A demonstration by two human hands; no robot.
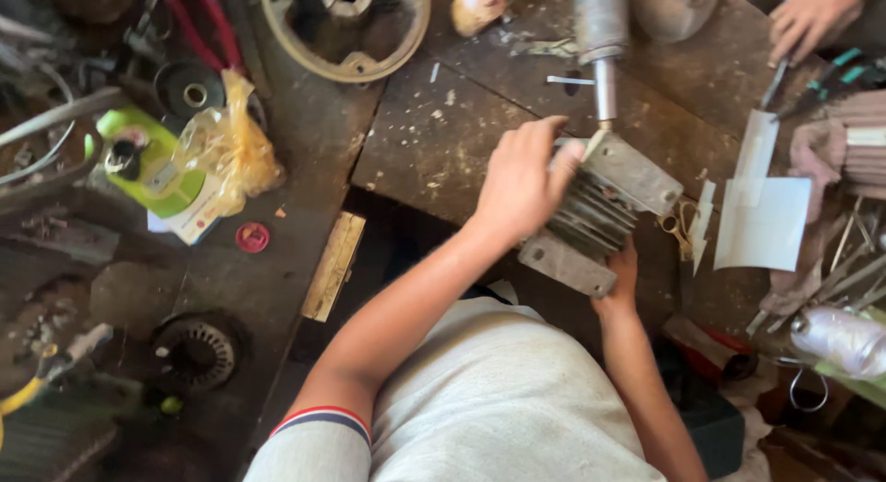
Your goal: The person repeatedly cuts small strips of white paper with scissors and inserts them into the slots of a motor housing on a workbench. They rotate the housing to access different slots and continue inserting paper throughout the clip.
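Note:
A grey finned metal motor housing (600, 210) with flat square end plates lies tilted on the dark wooden workbench (434, 140). My left hand (521, 182) is closed over its upper left side, fingers on the top plate. My right hand (620, 277) holds the lower end plate from beneath, mostly hidden by the housing. A grey metal cylinder with a thin shaft (602, 48) points down at the housing's top edge.
Another person's hand (812, 16) rests at the top right near some tools. White paper pieces (764, 219) and small scissors (678, 228) lie to the right. On the left are a round metal cover (346, 25), a yellow plastic bag (226, 145) and a small stator ring (196, 353).

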